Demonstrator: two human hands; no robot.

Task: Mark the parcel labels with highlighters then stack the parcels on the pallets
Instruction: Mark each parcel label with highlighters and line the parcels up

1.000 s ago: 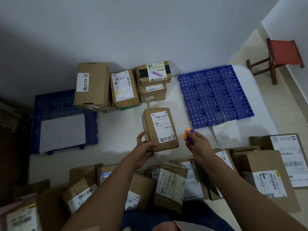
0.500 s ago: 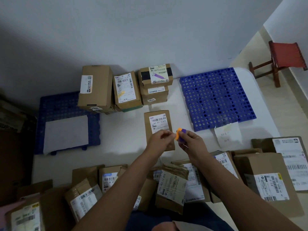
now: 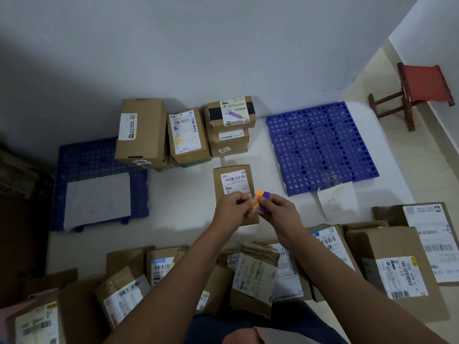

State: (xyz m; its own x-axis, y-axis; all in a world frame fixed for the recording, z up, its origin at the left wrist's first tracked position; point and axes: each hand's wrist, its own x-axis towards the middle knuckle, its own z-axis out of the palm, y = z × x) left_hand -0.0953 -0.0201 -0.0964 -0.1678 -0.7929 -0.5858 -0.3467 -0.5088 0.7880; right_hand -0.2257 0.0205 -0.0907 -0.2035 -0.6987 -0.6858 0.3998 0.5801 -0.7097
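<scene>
My right hand [image 3: 278,213] gripped the orange highlighter [image 3: 257,200] and purple highlighter [image 3: 265,197]; my left hand [image 3: 232,209] pinched the orange one over the parcel [image 3: 233,180]

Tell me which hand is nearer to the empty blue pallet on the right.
Right. The right hand lies just left of and below the pallet; the left hand is farther left, over the parcel.

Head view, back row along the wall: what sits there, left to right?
Dark blue plastic pallet under a white sheet → tall plain cardboard parcel → parcel with yellow-marked label → stacked parcel with purple-marked label → bare blue perforated pallet → red wooden stool.
</scene>
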